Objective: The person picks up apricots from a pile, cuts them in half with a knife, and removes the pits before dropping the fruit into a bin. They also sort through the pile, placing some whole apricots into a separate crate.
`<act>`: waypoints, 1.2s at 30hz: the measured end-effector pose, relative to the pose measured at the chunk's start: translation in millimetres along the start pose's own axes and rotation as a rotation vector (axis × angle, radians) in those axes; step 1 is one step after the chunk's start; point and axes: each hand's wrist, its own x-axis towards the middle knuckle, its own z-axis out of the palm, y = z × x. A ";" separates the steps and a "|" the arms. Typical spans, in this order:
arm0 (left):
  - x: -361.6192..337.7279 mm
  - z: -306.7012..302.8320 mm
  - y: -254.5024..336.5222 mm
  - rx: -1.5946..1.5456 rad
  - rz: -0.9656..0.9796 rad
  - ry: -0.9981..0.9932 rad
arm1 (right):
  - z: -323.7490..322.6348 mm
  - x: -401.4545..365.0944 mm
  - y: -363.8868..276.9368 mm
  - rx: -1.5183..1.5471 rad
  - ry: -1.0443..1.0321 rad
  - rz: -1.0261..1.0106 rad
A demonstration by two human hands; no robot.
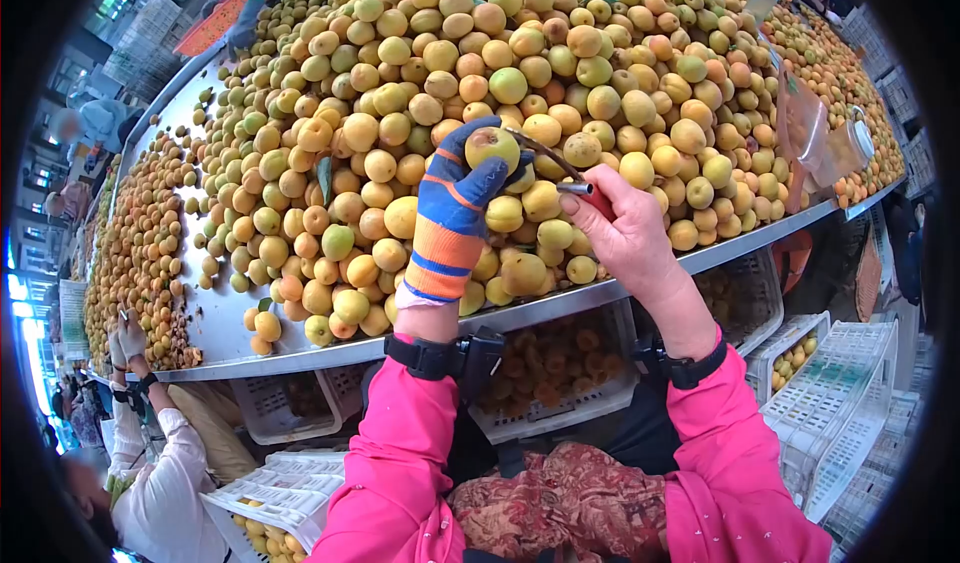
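My left hand [452, 198], in a blue glove with an orange striped cuff, is closed around an apricot [490, 149] with a brownish spot on top. Bare and closed, my right hand [632, 231] grips a red-handled metal tool [600, 201]. A thin, dark, curved metal part of it reaches toward the apricot, its tip right at the fruit's edge. Both hands are above the near part of a large heap of apricots [345, 178], yellow, orange and some greenish, on a metal table [225, 338].
Under the table edge stands a crate [610, 415] of cut apricot pieces. White crates [835, 388] are stacked at right, and another crate [290, 483] holds fruit at lower left. A person [165, 473] works at left. A clear jar [850, 148] sits on the table at right.
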 end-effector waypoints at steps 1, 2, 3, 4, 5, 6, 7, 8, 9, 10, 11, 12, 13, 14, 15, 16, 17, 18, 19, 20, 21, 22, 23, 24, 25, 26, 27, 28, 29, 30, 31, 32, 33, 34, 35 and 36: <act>0.7 -0.8 -0.2 0.028 0.010 0.010 | 0.5 -1.4 0.7 -0.002 -0.002 0.008; 1.2 -1.6 -0.1 0.057 0.025 0.020 | 2.0 -0.8 1.8 0.033 0.007 0.012; 1.8 -2.2 0.2 0.089 0.044 0.028 | 3.6 0.6 2.4 0.068 0.016 0.011; 2.2 -3.3 2.1 0.091 0.047 0.029 | 4.6 1.5 2.8 0.070 0.015 0.008; 2.1 -3.6 4.4 0.132 0.052 0.027 | 5.2 1.5 3.3 0.057 0.005 -0.001; 1.5 -3.4 6.1 0.172 0.053 0.025 | 5.8 0.8 3.9 0.043 -0.006 -0.007; 0.3 -2.3 8.1 0.170 0.050 0.028 | 7.3 0.3 4.6 0.043 -0.009 -0.003; -0.3 -0.3 10.8 0.190 0.048 0.031 | 9.0 0.5 5.0 0.061 -0.007 0.003; -0.2 0.5 12.8 0.211 0.050 0.032 | 10.1 1.2 5.1 0.079 -0.004 0.005; -0.4 0.0 13.7 0.211 0.052 0.032 | 10.3 1.4 5.0 0.079 -0.004 0.004; -0.9 -0.5 14.9 0.295 0.058 0.038 | 10.4 1.9 4.7 0.046 -0.006 0.000; -1.4 -0.9 16.2 0.379 0.064 0.044 | 10.4 1.9 4.4 0.014 -0.008 -0.002; -1.8 -0.7 18.5 0.379 0.064 0.045 | 10.4 1.9 4.5 0.014 -0.009 -0.003; -2.3 -0.2 21.3 0.465 0.078 0.048 | 10.5 1.6 5.2 0.009 -0.016 0.001; -2.8 -0.4 23.0 0.550 0.092 0.051 | 10.6 1.0 5.9 0.003 -0.024 0.006; -2.9 -1.5 24.0 0.550 0.093 0.051 | 10.7 0.6 6.4 0.003 -0.023 0.006; -3.2 -2.9 25.0 0.614 0.116 0.042 | 11.2 0.0 6.8 -0.004 -0.018 -0.018; -3.4 -3.9 26.0 0.678 0.141 0.033 | 11.7 -0.1 6.8 -0.011 -0.012 -0.044; -2.8 -5.7 25.5 0.681 0.143 0.033 | 11.9 0.2 6.9 -0.009 -0.011 -0.046; -1.7 -8.5 23.6 0.687 0.195 0.009 | 11.8 0.4 7.3 -0.001 -0.020 -0.046; -1.4 -10.0 22.1 0.691 0.246 -0.016 | 12.0 0.0 7.8 0.007 -0.029 -0.045; -1.5 -10.6 21.2 0.689 0.244 -0.015 | 12.3 -0.6 8.3 0.006 -0.030 -0.043; -1.2 -10.8 20.7 0.676 0.248 -0.018 | 12.6 -0.7 8.7 -0.006 -0.034 -0.043; -1.0 -11.0 20.7 0.664 0.253 -0.021 | 12.9 -0.4 9.0 -0.018 -0.038 -0.045; -1.1 -12.6 20.5 0.664 0.255 -0.021 | 13.2 -0.2 9.4 -0.018 -0.038 -0.046; -1.6 -15.0 19.9 0.638 0.251 -0.022 | 13.6 -0.4 10.1 0.016 -0.032 -0.041; -2.1 -16.6 19.8 0.612 0.246 -0.022 | 14.2 -0.9 11.3 0.052 -0.025 -0.034; -1.8 -17.1 19.9 0.612 0.245 -0.022 | 15.5 -1.0 14.0 0.052 -0.025 -0.034; -0.9 -17.5 19.9 0.456 0.206 -0.011 | 17.1 -0.8 17.5 0.192 -0.023 0.023; -0.3 -18.0 19.8 0.299 0.166 0.001 | 18.0 -0.8 19.3 0.332 -0.021 0.081; -0.5 -18.3 19.8 0.298 0.166 0.003 | 18.0 -1.0 18.0 0.331 -0.022 0.081; -0.7 -18.1 20.0 0.215 0.142 0.012 | 17.7 -0.9 15.7 0.407 -0.026 0.131; -0.7 -17.4 20.1 0.133 0.118 0.020 | 17.6 -0.5 14.2 0.482 -0.030 0.180; -1.2 -14.1 19.8 0.133 0.120 0.020 | 17.8 -0.1 14.9 0.482 -0.031 0.178; -2.4 -9.1 19.2 0.068 0.106 0.019 | 17.9 0.3 16.7 0.468 -0.036 0.185; -3.2 -6.7 18.9 0.003 0.091 0.017 | 18.0 0.6 17.6 0.454 -0.042 0.192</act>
